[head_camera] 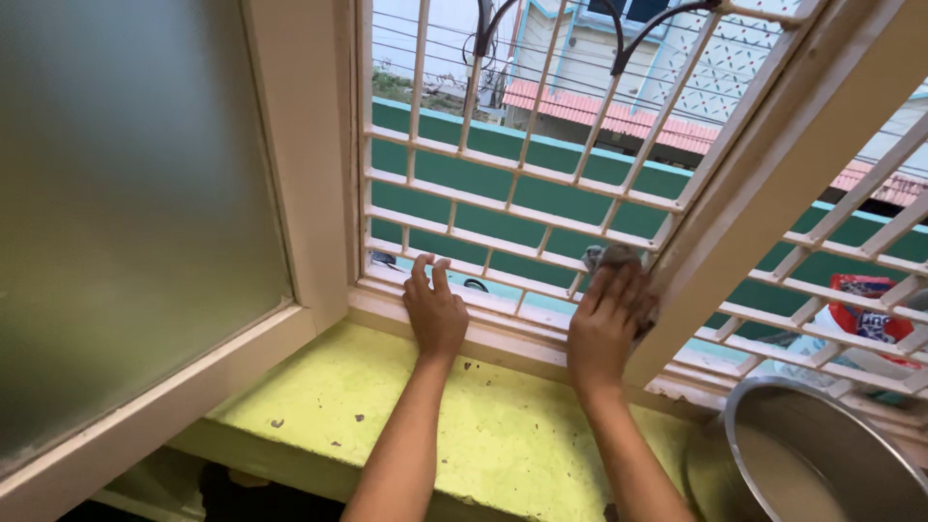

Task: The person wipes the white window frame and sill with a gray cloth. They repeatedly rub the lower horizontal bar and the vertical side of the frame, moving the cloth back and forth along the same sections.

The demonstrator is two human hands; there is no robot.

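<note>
Beyond the window grille (pixel 541 184), far right, one red printed packet (pixel 865 304) is lying behind the bars, partly screened, its print unreadable. One grey cloth (pixel 611 257) is sitting against the grille's lower bars beside the slanted frame post, mostly covered. Right hand (pixel 607 324), one, is pressing flat on that cloth, fingers together. Left hand (pixel 435 311), one, is resting spread and empty on the grille's bottom rail. Below the grille, one yellow-green sill (pixel 483 425) is showing chipped paint. One steel bowl (pixel 822 454) is sitting right of it, cut off by the edge.
</note>
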